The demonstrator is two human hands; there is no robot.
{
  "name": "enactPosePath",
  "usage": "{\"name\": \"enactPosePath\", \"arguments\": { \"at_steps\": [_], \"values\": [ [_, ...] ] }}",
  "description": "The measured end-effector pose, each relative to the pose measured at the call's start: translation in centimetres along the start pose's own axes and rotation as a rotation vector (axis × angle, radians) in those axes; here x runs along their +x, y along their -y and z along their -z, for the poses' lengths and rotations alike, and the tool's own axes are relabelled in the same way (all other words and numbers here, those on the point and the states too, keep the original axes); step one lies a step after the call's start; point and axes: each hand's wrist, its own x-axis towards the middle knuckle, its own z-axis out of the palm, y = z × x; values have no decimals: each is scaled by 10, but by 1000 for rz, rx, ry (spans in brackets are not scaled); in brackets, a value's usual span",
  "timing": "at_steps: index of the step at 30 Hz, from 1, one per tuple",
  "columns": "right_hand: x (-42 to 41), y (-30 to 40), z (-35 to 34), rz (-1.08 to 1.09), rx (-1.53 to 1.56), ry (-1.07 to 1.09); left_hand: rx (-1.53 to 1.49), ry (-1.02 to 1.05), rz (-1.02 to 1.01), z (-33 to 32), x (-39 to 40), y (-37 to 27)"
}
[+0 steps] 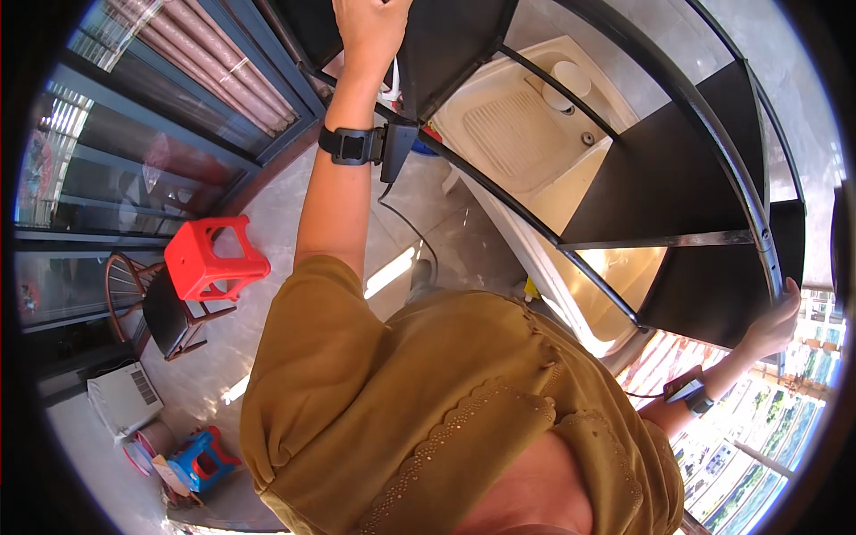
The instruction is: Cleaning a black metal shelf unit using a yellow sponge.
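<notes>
A black metal shelf rack with tubular rails and dark flat panels spans the upper right, tilted over a sink. My right hand is on the lower end of its curved black tube, fingers wrapped at the tube's edge. My left hand reaches up to the top edge of the view, beside a dark panel of the rack. Its fingers are cut off by the picture's rim, so what they hold is hidden. Strapped devices with cables sit on both forearms.
Behind the rack stands a cream washing sink with a ribbed board and a white round container. At left, a red plastic stool rests on a dark wooden chair by glass doors. A blue stool lies lower left.
</notes>
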Motion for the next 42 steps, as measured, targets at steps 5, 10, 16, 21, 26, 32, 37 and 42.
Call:
{"name": "enactPosePath", "arguments": {
  "at_steps": [5,10,16,21,26,32,37,42],
  "values": [
    [-2,-7,0,-3,-15,27,-29,42,47,-9,-48,41],
    [-1,-4,1,-64,62,27,-98,40,163,-17,-99,67],
    [-5,-15,-2,-111,94,56,-71,98,311,-25,-149,99],
    [-4,-18,-4,-111,84,62,-53,89,347,-32,-176,117],
    [-4,-23,-3,27,13,53,-47,61,404,-37,-197,138],
    [1,0,-4,169,-7,-76,84,165,452,-39,-249,175],
    [2,10,4,126,-11,-81,217,327,466,-25,-277,203],
    [4,3,-5,159,-9,-124,60,422,646,17,-280,203]
  ]
}}
